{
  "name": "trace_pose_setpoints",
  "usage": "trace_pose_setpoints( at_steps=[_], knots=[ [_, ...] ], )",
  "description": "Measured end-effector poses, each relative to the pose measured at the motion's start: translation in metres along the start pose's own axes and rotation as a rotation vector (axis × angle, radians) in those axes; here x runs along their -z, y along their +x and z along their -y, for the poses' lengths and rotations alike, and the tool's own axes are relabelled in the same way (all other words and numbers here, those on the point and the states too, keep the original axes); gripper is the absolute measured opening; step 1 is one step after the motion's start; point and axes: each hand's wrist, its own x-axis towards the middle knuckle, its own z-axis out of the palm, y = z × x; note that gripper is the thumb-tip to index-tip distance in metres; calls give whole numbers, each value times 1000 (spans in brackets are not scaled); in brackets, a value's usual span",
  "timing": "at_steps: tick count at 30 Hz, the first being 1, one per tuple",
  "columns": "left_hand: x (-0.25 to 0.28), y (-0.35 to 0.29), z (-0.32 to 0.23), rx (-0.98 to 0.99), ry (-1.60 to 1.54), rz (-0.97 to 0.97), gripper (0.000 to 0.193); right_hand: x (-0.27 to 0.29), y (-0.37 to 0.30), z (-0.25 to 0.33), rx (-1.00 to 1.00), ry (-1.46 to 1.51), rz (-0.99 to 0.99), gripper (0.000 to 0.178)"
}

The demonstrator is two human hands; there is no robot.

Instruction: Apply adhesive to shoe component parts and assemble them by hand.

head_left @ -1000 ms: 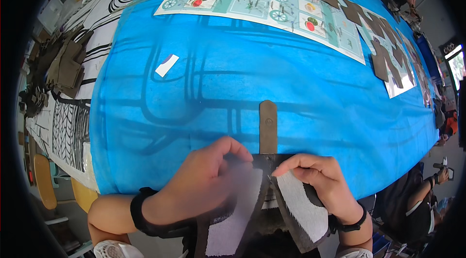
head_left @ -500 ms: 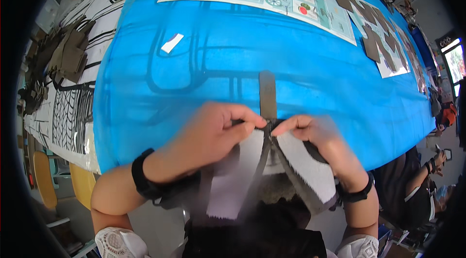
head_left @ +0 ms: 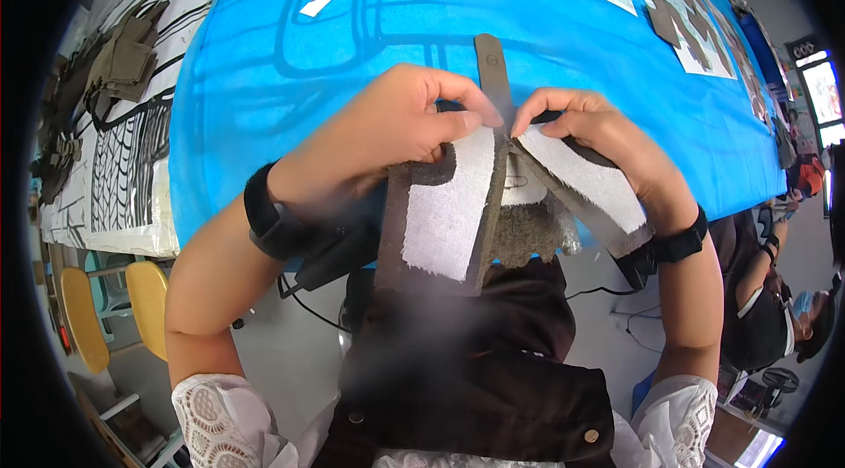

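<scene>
Between my hands is a dark grey-brown leather piece with two hanging flaps, each backed with white woven cloth. My left hand point(head_left: 421, 114) pinches the top inner corner of the left flap point(head_left: 447, 204) between thumb and index finger. Close beside it, my right hand point(head_left: 607, 135) pinches the top of the right flap point(head_left: 585, 176), which slants outward. A narrow brown leather strap point(head_left: 493, 68) with a rounded end runs from the pinched spot away over the table. Behind the flaps shows a rough-edged, fuzzy leather underside point(head_left: 528, 230).
Blue sheeting point(head_left: 255, 107) covers the table; a small white slip point(head_left: 319, 3) lies on it. Brown leather pieces are piled at left point(head_left: 123, 59) and spread at far right point(head_left: 682, 24). Yellow chair backs point(head_left: 147, 305) stand at lower left. Another person point(head_left: 761, 310) sits at right.
The view has tipped down, so the table things and my hands sit higher in the picture. Both pinches stay at the flap tops, and the left flap now hangs more fully in view.
</scene>
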Motion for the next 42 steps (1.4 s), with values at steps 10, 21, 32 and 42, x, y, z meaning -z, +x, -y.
trace_pose_setpoints(
  at_steps=[10, 21, 32, 42],
  knots=[
    [5, 9, -5, 34, 162, 88, 23, 5, 1, -3, 20, -115, -19, 30],
    [9, 11, -9, 10, 256, 125, 28, 4, 0, -3, 105, -107, 3, 23],
    [1, 11, -14, 56, 278, 61, 34, 4, 3, 0, 61, -230, -18, 27],
    [6, 16, -11, 39, 225, 89, 31, 4, 4, 2, 53, -278, 5, 26]
  ],
)
